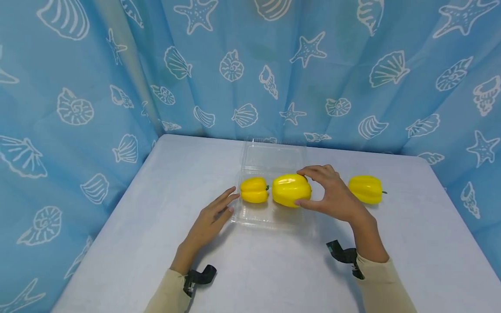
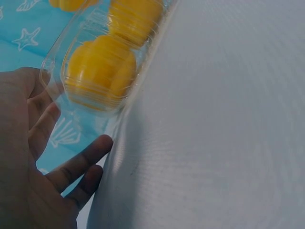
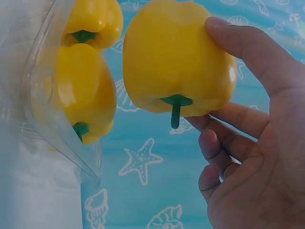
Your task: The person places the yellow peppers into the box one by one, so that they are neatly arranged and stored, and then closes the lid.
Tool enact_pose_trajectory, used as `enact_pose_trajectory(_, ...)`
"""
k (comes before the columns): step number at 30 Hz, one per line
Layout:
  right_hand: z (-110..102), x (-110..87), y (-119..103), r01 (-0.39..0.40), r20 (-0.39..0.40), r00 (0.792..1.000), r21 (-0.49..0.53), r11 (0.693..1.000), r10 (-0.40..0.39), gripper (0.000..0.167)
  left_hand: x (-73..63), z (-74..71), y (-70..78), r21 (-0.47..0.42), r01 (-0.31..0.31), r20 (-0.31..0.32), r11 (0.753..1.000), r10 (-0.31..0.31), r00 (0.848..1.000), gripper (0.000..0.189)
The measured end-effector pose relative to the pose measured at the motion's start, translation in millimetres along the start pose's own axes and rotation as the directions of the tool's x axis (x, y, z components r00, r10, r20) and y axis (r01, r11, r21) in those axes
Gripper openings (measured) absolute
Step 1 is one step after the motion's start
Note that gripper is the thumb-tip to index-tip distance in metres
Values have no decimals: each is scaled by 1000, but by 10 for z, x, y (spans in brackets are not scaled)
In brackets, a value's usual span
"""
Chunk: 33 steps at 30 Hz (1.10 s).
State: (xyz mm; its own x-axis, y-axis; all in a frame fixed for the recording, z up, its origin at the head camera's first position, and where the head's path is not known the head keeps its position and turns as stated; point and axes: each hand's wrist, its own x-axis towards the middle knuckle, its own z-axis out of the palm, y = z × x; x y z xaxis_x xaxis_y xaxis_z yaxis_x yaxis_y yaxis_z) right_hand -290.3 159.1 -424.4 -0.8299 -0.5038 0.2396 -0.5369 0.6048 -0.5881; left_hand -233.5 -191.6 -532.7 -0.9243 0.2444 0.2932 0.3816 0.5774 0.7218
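Note:
My right hand (image 1: 332,193) grips a yellow bell pepper (image 1: 291,190) between thumb and fingers, over the right part of a clear plastic clamshell box (image 1: 254,219). Its green stem shows in the right wrist view, where the pepper (image 3: 176,57) is apart from two others beside it. One yellow bell pepper (image 1: 253,190) sits in the left part of the box. Through the clear wall in the left wrist view, two peppers show, the nearer pepper (image 2: 102,69) by the end. My left hand (image 1: 211,221) has its fingers extended at the box's left side, fingertips touching the rim.
Another yellow bell pepper (image 1: 365,189) lies on the table to the right of my right hand. The box lid (image 1: 274,156) stands open toward the back. A white cloth covers the table (image 1: 156,195), and a blue shell-patterned curtain (image 1: 235,87) hangs behind it.

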Motion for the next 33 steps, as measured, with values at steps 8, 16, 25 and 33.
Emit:
enact_pose_trajectory(8, 60, 9, -10, 44, -23, 999, -2, 999, -44, 68, -8, -12, 8, -5, 9, 3, 1000, -9, 1000, 44)
enact_pose_trajectory(16, 147, 31, -63, 47, -9, 999, 28, 999, -47, 69, -4, -24, 23, -17, 10, 3, 1000, -10, 1000, 43)
enact_pose_trajectory(25, 230, 55, -104, 88, -20, 996, 30, 996, -88, 67, -13, 6, -22, 7, -11, -9, 1000, 11, 1000, 44)
enact_pose_trajectory(33, 297, 54, -163, 68, -25, 997, 18, 998, -68, 68, -5, 6, -16, 9, -3, -8, 1000, 3, 1000, 44)
